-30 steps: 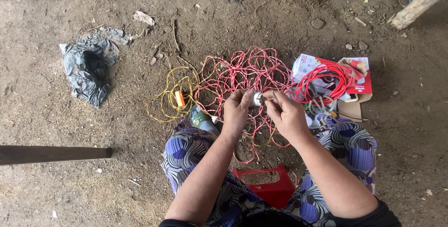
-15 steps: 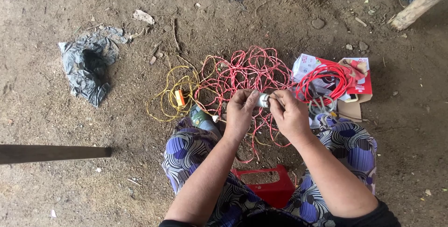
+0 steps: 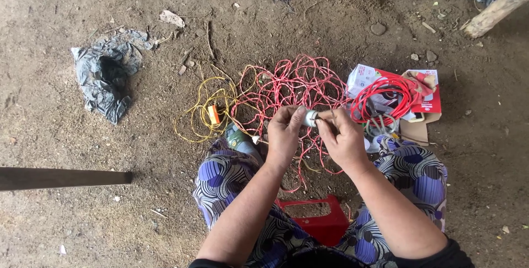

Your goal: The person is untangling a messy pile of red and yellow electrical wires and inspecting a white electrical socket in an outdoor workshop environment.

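Above a low red stool (image 3: 319, 221), the left hand (image 3: 284, 136) and right hand (image 3: 343, 138) pinched a small white fitting (image 3: 311, 117) between fingertips, held close for fine work. Beyond lay tangled red wire (image 3: 292, 83) on the dirt ground (image 3: 82, 218).

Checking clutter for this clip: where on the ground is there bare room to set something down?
Bare dirt lies between the grey plastic bag and the yellow wire, and beyond the red wire tangle. It is crowded around both hands and near the box.

Wire tangle (image 3: 292, 86) between bag (image 3: 104, 75) and box (image 3: 424, 94)
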